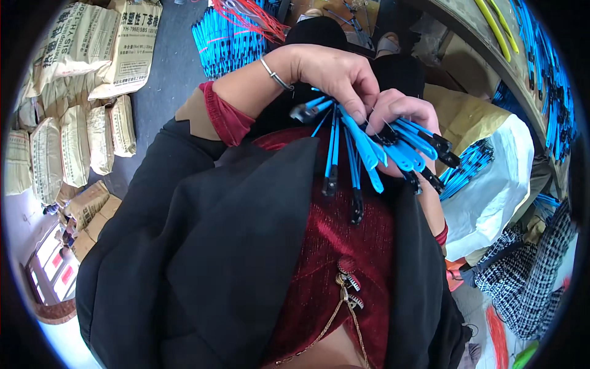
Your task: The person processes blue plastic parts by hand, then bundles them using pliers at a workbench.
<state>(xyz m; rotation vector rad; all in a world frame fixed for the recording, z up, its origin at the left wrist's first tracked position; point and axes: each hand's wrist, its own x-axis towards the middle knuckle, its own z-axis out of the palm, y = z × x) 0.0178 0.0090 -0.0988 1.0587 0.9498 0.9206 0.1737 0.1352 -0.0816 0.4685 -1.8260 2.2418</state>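
In front of my chest is a fanned bunch of long blue plastic strips with black ends (pixel 369 144), pointing outward in several directions. My left hand (pixel 335 74), with a bracelet at its wrist, comes in from the left above the bunch. Its thumb and fingers are closed in a pinch on what looks like a thin, light strand. Close beside it, my right hand (pixel 402 114) is curled round the bunch, its fingers partly covered by the strips. The two hands' fingertips nearly meet over the middle of the strips.
A large bundle of similar blue strips (pixel 230 43) stands beyond my left arm, with red cords (pixel 261 21) by it. To the right are a white sack (pixel 491 209) with more strips and a table edge (pixel 470 34). Printed paper sacks (pixel 64 144) are stacked at left.
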